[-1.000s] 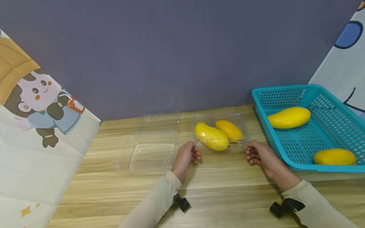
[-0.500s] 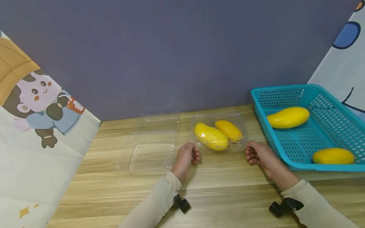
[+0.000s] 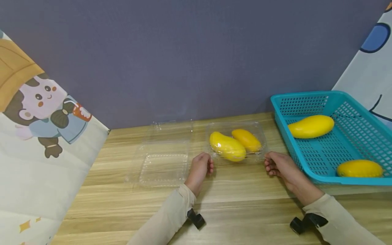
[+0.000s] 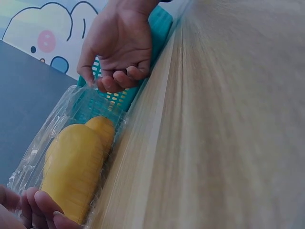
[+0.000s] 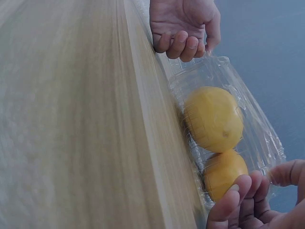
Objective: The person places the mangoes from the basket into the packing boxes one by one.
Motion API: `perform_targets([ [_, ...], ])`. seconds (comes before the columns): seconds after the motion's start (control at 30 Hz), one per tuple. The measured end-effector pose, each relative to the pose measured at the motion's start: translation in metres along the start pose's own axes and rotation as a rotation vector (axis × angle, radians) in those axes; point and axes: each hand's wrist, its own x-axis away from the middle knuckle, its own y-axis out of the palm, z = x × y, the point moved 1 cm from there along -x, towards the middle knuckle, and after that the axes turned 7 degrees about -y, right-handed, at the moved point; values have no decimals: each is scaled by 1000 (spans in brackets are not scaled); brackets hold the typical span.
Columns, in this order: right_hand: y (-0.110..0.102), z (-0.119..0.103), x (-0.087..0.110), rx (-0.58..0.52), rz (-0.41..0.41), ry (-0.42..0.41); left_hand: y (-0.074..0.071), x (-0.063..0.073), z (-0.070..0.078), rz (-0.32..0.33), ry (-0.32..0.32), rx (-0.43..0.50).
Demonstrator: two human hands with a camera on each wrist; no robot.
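Note:
A clear plastic clamshell box [image 3: 237,126] lies with its lid down over two yellow mangoes, a larger mango [image 3: 227,146] at the left and a smaller, more orange mango [image 3: 247,140] beside it. At the box's front left corner, my left hand [image 3: 199,170] pinches the rim between thumb and index finger, other fingers curled beneath. The right hand [image 3: 283,170] pinches the front right corner the same way. In the right wrist view the left thumb and finger [image 5: 209,43] meet at the plastic edge; the left wrist view shows the right fingertips [image 4: 112,85] at the opposite corner.
A second clear clamshell box [image 3: 163,170] lies unfolded at the left. On the right stands a turquoise basket [image 3: 306,170] holding a long mango [image 3: 311,126] and another mango [image 3: 359,168]. A grey wall [image 3: 183,61] rises behind the wooden table [image 3: 232,211].
Both hands stay at the box's front corners; the left fingers look slightly more curled in. The boxes, the mangoes and the basket have not moved.

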Motion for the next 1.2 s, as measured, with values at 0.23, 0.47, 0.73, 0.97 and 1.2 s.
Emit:
perform_targets([
  [0.23,0,1,0,9,4,-22,0,-1,1,12,2,-1],
  [0.47,-1,0,0,36,9,-49,2,-1,2,21,7,-10],
  [0.73,-2,1,0,56,15,-59,1,-1,0,29,3,-4],
  [0.97,-1,3,0,13,27,-63,2,3,0,49,7,-15],
  [1.2,-3,5,-1,-51,8,-89,3,5,0,57,17,0],
])
